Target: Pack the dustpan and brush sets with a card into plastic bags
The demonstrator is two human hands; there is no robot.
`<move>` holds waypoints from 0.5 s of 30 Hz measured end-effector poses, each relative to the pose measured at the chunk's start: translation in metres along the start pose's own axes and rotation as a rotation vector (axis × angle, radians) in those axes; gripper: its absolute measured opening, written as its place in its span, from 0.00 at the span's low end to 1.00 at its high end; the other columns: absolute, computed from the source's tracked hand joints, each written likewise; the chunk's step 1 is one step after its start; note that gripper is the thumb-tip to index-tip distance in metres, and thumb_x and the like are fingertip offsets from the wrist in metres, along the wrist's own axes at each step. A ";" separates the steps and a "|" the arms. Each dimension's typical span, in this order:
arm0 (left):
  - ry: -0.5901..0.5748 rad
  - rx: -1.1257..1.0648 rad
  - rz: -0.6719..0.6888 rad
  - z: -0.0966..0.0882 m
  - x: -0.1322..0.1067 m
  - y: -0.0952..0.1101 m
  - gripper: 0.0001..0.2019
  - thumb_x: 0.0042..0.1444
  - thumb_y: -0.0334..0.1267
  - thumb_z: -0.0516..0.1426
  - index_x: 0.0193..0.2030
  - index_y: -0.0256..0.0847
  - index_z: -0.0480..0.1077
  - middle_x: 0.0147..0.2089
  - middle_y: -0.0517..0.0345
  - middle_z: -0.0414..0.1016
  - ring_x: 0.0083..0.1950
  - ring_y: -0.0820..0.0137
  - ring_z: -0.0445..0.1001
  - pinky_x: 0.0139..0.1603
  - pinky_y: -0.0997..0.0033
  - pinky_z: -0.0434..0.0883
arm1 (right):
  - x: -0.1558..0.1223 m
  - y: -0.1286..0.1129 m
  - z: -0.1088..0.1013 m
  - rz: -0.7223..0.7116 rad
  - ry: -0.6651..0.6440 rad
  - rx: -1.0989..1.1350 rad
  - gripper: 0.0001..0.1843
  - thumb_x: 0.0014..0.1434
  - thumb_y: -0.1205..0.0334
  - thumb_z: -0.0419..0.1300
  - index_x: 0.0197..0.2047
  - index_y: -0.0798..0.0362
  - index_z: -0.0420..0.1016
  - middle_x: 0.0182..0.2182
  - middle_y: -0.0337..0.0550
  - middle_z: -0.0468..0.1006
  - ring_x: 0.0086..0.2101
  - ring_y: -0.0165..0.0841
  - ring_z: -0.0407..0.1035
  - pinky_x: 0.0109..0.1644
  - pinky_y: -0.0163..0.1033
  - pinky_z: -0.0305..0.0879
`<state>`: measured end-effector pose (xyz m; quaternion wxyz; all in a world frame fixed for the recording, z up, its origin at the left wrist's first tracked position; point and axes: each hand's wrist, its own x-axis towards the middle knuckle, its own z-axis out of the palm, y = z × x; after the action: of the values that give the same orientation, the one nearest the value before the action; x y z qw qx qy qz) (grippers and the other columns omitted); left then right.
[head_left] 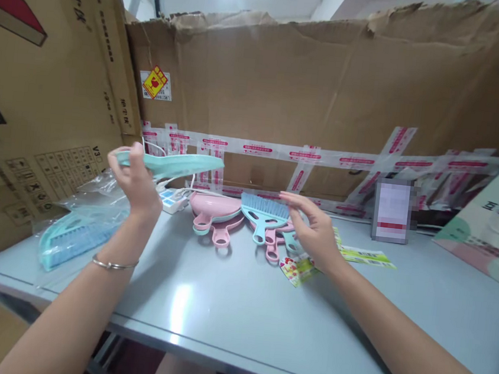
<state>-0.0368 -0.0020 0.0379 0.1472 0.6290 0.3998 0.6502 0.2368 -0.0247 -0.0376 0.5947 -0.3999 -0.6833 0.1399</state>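
My left hand (136, 182) is raised above the grey table (228, 304) and grips a flat teal dustpan (175, 165) by one end, holding it level. My right hand (314, 229) hovers with fingers stretched out, just right of a blue hand brush (263, 213) lying on the table. Pink and teal brush handles (275, 248) poke out under that hand. A pink dustpan (215, 210) with nested pans lies left of the blue brush. Printed paper labels (298, 269) lie below my right wrist.
A clear plastic bag with a teal brush (75, 234) lies at the table's left. A white power strip (173, 200) sits behind my left hand. Taped cardboard walls (330, 94) close off the back and left. A box (490, 230) stands at right.
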 end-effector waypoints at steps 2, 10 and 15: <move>0.015 -0.053 0.002 -0.003 0.009 0.010 0.14 0.53 0.53 0.55 0.35 0.45 0.66 0.22 0.62 0.64 0.30 0.71 0.64 0.27 0.71 0.60 | 0.001 -0.005 0.000 0.019 0.065 0.039 0.15 0.58 0.65 0.53 0.44 0.46 0.77 0.48 0.39 0.75 0.50 0.36 0.67 0.59 0.46 0.59; -0.162 -0.455 -0.145 0.020 0.033 0.039 0.13 0.58 0.47 0.44 0.26 0.45 0.57 0.20 0.63 0.44 0.22 0.74 0.47 0.23 0.69 0.55 | 0.002 -0.018 -0.001 0.157 0.077 0.113 0.14 0.56 0.57 0.58 0.47 0.46 0.74 0.49 0.41 0.73 0.48 0.35 0.67 0.51 0.39 0.64; -0.272 -0.454 -0.243 0.063 0.017 0.042 0.14 0.60 0.45 0.45 0.28 0.41 0.63 0.21 0.61 0.55 0.21 0.74 0.57 0.22 0.71 0.60 | -0.002 -0.025 0.004 0.468 -0.203 0.415 0.27 0.52 0.36 0.55 0.44 0.47 0.75 0.32 0.40 0.77 0.27 0.33 0.70 0.29 0.37 0.67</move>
<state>0.0322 0.0043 0.0722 0.4133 0.6087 0.2930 0.6105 0.2241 -0.0406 -0.0232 0.5441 -0.4003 -0.5855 0.4482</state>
